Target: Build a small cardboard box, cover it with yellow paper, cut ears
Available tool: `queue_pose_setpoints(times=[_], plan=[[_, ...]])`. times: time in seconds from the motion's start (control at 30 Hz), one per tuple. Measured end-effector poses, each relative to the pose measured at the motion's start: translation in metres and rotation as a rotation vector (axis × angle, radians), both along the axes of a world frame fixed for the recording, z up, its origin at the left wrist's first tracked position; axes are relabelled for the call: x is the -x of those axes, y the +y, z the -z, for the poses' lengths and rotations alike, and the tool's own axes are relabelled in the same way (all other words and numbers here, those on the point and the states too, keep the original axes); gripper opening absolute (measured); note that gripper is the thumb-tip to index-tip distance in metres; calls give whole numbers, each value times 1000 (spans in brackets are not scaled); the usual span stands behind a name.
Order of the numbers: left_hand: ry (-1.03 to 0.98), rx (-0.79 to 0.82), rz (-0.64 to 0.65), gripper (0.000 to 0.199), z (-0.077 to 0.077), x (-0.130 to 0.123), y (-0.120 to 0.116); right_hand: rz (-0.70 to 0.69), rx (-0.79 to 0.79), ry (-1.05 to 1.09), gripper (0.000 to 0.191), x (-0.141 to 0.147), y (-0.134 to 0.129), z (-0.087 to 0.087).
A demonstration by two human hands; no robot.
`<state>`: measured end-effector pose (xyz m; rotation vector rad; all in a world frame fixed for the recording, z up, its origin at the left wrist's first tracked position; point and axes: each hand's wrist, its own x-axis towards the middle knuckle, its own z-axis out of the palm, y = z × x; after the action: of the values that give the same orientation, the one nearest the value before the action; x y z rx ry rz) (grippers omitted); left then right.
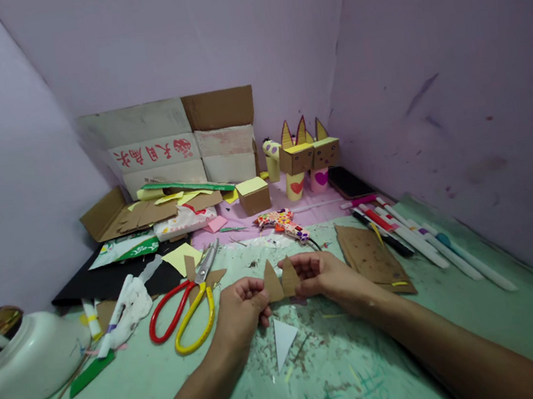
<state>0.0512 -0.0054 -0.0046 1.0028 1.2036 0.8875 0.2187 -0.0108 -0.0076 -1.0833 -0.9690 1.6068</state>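
Observation:
My left hand (243, 303) pinches a small pointed cardboard ear (272, 282) between thumb and fingers. A matching cardboard ear (290, 278) is gripped in my right hand (324, 277), and the two pieces stand upright side by side with a narrow gap. Just below them on the green table surface (257, 396) lies a white paper triangle (285, 341). Scissors (198, 290) with one red and one yellow handle rest left of my left hand, blades slightly apart. Behind my hands lies a flower-patterned glue gun (283, 224).
Cardboard animal figures (300, 164) and a yellow-topped box (254, 196) stand at the back. Several markers (419, 239) and a cardboard sheet (373, 257) lie on the right, beyond them a phone (349, 181). Cardboard scraps (147, 215) pile up back left; a white watering can (33, 358) stands left.

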Motion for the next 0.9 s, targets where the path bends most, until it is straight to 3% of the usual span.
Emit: queue_pose_setpoints(times=[0.2, 0.37, 0.47, 0.57, 0.67, 0.73, 0.8, 0.9], plan=[[-56, -11, -63, 17, -1, -1, 0, 34, -56, -53, 45, 0, 3, 3], [-138, -84, -218, 25, -8, 3, 0, 277, -205, -202, 54, -3, 5, 4], [-218, -146, -322, 29, -15, 9, 2, 315, -345, -286, 46, -4, 0, 4], [-280, -177, -391, 29, -20, 16, 6, 132, -604, -495, 33, -2, -9, -1], [-283, -177, -395, 30, -23, 22, 10, -308, -784, -777, 40, 2, -19, -10], [-264, -165, -382, 29, -24, 25, 11, -521, -834, -944, 42, 5, -23, -15], [-235, -143, -356, 30, -25, 26, 11, -609, -835, -1023, 34, 7, -24, -18], [-180, -97, -297, 30, -25, 26, 10, -583, -742, -940, 15, 7, -21, -15]])
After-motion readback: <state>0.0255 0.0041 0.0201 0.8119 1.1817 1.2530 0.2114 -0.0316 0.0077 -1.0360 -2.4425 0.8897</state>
